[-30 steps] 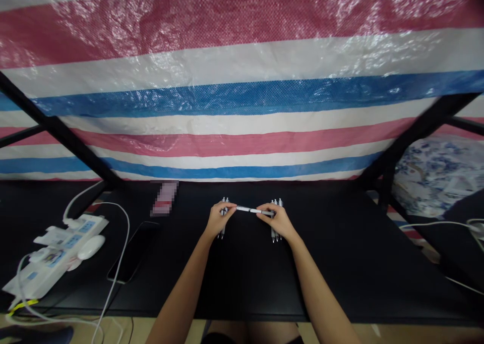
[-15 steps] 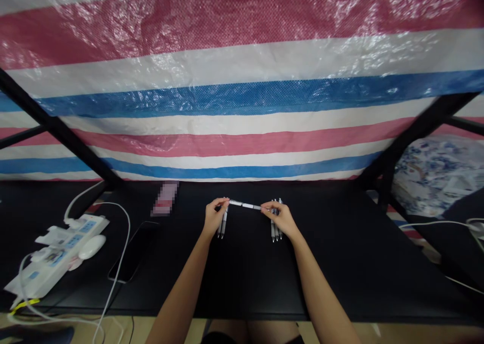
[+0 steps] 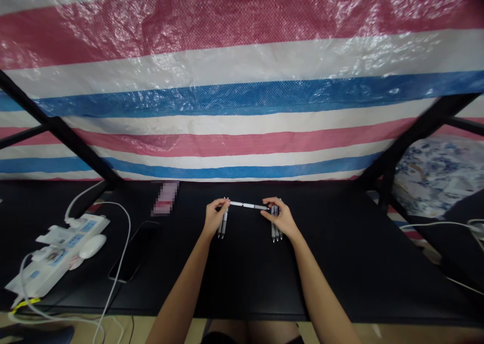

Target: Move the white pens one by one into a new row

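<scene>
A white and grey pen [image 3: 247, 205] is held nearly level above the black table. My left hand [image 3: 215, 217] pinches its left end between thumb and fingertips. Around the pen's dark tip, the thumb and forefinger of my right hand [image 3: 280, 218] are spread apart, with a gap on either side of the tip. Two similar pens [image 3: 223, 225] lie side by side under my left hand, their tips toward me. Beneath my right hand is another group of pens [image 3: 277, 231], three tips showing and their upper parts partly covered by my fingers.
At the left are a white power strip [image 3: 60, 253] with plugs and cables, and a black phone [image 3: 134, 250] crossed by a white cable. A blurred pink item [image 3: 165, 198] lies farther back. Behind the table [image 3: 257, 283] hangs a striped plastic sheet [image 3: 242, 142] between black frame bars.
My right thumb and forefinger have parted and let go of the pen's tip end. My left hand keeps its pinch in the same place.
</scene>
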The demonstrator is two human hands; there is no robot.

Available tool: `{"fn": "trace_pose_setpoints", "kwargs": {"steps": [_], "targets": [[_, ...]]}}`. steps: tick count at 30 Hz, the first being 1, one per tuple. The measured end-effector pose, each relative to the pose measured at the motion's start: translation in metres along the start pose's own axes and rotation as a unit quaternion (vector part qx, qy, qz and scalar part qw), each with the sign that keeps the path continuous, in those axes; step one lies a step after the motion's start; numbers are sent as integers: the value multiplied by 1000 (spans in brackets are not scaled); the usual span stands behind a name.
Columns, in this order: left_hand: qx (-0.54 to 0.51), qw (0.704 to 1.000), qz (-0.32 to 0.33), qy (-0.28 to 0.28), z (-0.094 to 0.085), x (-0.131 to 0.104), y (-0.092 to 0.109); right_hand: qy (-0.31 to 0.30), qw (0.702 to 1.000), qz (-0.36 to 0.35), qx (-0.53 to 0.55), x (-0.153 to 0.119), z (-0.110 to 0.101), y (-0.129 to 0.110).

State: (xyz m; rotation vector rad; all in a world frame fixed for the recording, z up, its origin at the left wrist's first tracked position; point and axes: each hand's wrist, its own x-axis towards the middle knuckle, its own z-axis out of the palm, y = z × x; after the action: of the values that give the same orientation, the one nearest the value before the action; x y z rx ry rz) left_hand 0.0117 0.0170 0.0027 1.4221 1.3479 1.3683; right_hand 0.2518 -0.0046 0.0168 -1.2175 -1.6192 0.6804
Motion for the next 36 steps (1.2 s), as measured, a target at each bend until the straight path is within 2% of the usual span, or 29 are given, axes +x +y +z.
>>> {"fn": "trace_pose_setpoints", "kwargs": {"steps": [3,8,15,19,23,28,33,36], "targets": [[-5,1000,0,-4,-1,0,0,13,999,0,-45,0,-1,0],[-6,1000,3,-4,-1,0,-1,-5,995,-13,-94,1,-1,4],[-10,1000,-4,3,0,1,-3,-36,999,26,-22,0,0,5],[-19,1000,-10,6,0,1,-3,-10,999,46,14,0,1,4],[-19,1000,-8,5,0,1,-3,3,999,40,11,0,2,3],[-12,1000,1,0,0,1,-2,-7,998,-2,57,0,1,-1],[-9,1000,8,-7,0,0,-1,19,999,41,5,0,1,1],[-4,1000,15,-14,0,0,-1,5,999,41,1,0,2,-1]]}}
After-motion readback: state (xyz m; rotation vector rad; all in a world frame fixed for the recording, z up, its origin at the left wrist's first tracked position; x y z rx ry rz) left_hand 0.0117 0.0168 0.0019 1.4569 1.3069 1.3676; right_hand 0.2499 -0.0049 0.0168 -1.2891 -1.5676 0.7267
